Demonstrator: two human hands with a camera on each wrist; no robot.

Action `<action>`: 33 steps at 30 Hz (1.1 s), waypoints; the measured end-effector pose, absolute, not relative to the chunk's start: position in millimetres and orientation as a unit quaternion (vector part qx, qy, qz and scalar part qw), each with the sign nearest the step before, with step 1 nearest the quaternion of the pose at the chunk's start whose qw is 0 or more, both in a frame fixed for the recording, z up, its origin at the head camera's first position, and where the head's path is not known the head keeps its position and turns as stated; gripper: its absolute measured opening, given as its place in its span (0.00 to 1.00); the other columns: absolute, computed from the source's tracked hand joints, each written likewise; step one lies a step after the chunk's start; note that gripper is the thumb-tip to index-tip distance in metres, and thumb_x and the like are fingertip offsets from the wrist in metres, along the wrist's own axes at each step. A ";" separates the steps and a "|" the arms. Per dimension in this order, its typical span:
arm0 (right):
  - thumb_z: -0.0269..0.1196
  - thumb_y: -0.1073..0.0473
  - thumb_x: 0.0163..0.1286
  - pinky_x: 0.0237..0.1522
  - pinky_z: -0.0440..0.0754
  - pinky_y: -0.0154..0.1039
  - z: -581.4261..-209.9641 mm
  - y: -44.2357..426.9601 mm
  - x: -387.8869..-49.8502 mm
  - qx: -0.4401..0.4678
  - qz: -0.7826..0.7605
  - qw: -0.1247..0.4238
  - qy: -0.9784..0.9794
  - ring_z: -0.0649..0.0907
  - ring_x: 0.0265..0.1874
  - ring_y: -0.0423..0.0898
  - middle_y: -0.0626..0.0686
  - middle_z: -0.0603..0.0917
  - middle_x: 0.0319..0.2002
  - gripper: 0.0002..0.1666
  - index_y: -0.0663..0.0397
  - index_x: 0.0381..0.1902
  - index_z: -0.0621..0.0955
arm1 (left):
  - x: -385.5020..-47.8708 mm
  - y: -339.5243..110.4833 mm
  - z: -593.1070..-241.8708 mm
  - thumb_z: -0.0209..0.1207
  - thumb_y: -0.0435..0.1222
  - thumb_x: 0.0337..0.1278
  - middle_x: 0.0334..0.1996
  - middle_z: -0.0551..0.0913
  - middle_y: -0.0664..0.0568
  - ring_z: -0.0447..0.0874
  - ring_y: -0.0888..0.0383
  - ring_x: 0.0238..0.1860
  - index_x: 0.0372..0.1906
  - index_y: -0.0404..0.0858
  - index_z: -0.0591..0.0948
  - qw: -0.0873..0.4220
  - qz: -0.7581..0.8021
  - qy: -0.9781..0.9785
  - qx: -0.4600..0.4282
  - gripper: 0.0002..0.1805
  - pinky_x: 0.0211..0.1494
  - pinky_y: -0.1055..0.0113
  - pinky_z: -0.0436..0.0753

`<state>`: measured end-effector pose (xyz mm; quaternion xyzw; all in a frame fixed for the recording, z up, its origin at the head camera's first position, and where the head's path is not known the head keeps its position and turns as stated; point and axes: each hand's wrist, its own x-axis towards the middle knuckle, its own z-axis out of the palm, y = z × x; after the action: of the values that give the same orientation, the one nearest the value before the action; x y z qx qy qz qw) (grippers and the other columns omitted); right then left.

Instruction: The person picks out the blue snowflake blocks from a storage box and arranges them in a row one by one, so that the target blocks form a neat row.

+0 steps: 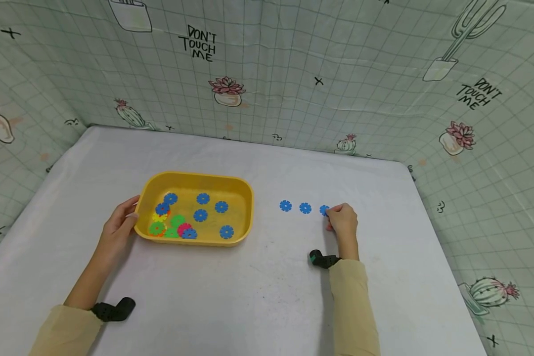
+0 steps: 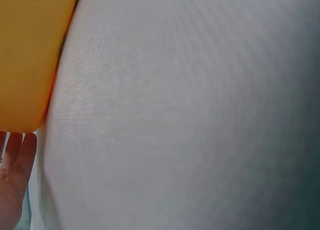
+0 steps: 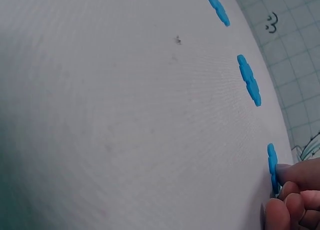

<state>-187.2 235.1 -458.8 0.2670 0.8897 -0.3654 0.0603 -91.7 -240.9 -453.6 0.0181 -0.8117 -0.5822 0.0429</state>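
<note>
Head view: white-covered desk (image 1: pixel 276 296) is backed and flanked by pale gridded fabric (image 1: pixel 271 54), printed with cacti and "DON'T TOUCH ME". Yellow tray (image 1: pixel 213 243) is placed left of centre; notched discs (image 1: pixel 200 215) in blue, green, yellow, orange and pink are scattered inside. Tray's left end is touched by left grip (image 1: pixel 117 220), fingers nearly straight. Right of tray, two blue discs (image 1: pixel 305 208) are lined up; row is ended by held disc (image 1: pixel 324 210), pinched by right grip (image 1: pixel 343 220).

Left wrist: tray's outer wall is shown close up, fingertips laid at its edge; contents can't be seen.

Right wrist: row is seen almost edge-on, so thinness is revealed. Held disc: plain blue, lobed rim, partly covered by fingers. Desk contact can't be confirmed. Small smudges (image 3: pixel 178 40) are visible on cloth.
</note>
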 end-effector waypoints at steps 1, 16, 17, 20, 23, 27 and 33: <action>0.57 0.56 0.66 0.16 0.73 0.29 -458.7 235.0 -186.9 0.266 -0.365 0.061 0.890 0.75 0.09 0.36 0.48 0.75 0.19 0.12 0.61 0.39 0.74 | -91.5 -241.0 -453.5 0.39 0.39 0.71 0.50 0.67 0.67 0.69 0.77 0.48 0.70 0.37 0.59 0.043 -0.582 -0.812 0.017 0.25 0.44 0.88 0.71; 0.55 0.54 0.68 0.17 0.74 0.28 -456.9 234.1 -181.9 0.263 -0.386 0.060 0.882 0.74 0.11 0.37 0.52 0.76 0.26 0.14 0.61 0.42 0.72 | -91.6 -240.4 -453.9 0.39 0.39 0.71 0.48 0.68 0.70 0.70 0.77 0.47 0.69 0.37 0.59 0.047 -0.585 -0.810 0.016 0.25 0.44 0.88 0.72; 0.55 0.54 0.68 0.17 0.74 0.28 -457.2 234.2 -181.1 0.261 -0.389 0.056 0.882 0.74 0.11 0.37 0.52 0.76 0.26 0.14 0.61 0.42 0.72 | -91.5 -240.7 -454.0 0.39 0.39 0.71 0.48 0.67 0.70 0.70 0.77 0.47 0.69 0.38 0.59 0.047 -0.584 -0.810 0.016 0.25 0.44 0.88 0.72; 0.56 0.54 0.67 0.18 0.73 0.29 -458.9 234.0 -178.2 0.250 -0.396 0.044 0.882 0.74 0.11 0.37 0.51 0.76 0.25 0.14 0.61 0.42 0.72 | -91.1 -241.2 -454.1 0.39 0.39 0.71 0.49 0.67 0.70 0.69 0.77 0.47 0.70 0.38 0.59 0.045 -0.582 -0.812 0.019 0.25 0.44 0.88 0.71; 0.56 0.54 0.67 0.19 0.73 0.29 -460.9 234.3 -174.0 0.238 -0.410 0.031 0.880 0.74 0.12 0.36 0.49 0.75 0.24 0.15 0.61 0.42 0.73 | -90.6 -240.8 -453.4 0.39 0.39 0.71 0.49 0.67 0.69 0.69 0.77 0.47 0.70 0.37 0.59 0.043 -0.579 -0.814 0.021 0.25 0.44 0.88 0.71; 0.57 0.54 0.67 0.22 0.75 0.27 -462.1 235.2 -166.7 0.214 -0.453 0.024 0.865 0.75 0.16 0.36 0.48 0.77 0.24 0.15 0.61 0.42 0.74 | -90.7 -239.8 -452.2 0.39 0.38 0.71 0.48 0.67 0.69 0.69 0.78 0.46 0.69 0.35 0.58 0.041 -0.579 -0.814 0.026 0.25 0.43 0.87 0.71; 0.55 0.53 0.69 0.30 0.76 0.26 -456.1 233.6 -155.7 0.148 -0.484 0.063 0.860 0.77 0.27 0.37 0.56 0.82 0.36 0.17 0.62 0.47 0.74 | -91.2 -240.3 -452.1 0.39 0.37 0.71 0.47 0.67 0.70 0.69 0.78 0.46 0.69 0.34 0.58 0.042 -0.580 -0.813 0.028 0.25 0.43 0.88 0.71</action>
<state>-155.7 233.6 -456.1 0.1483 0.8603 -0.4836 0.0635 -91.2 -240.3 -452.1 0.0278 -0.8133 -0.5797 0.0425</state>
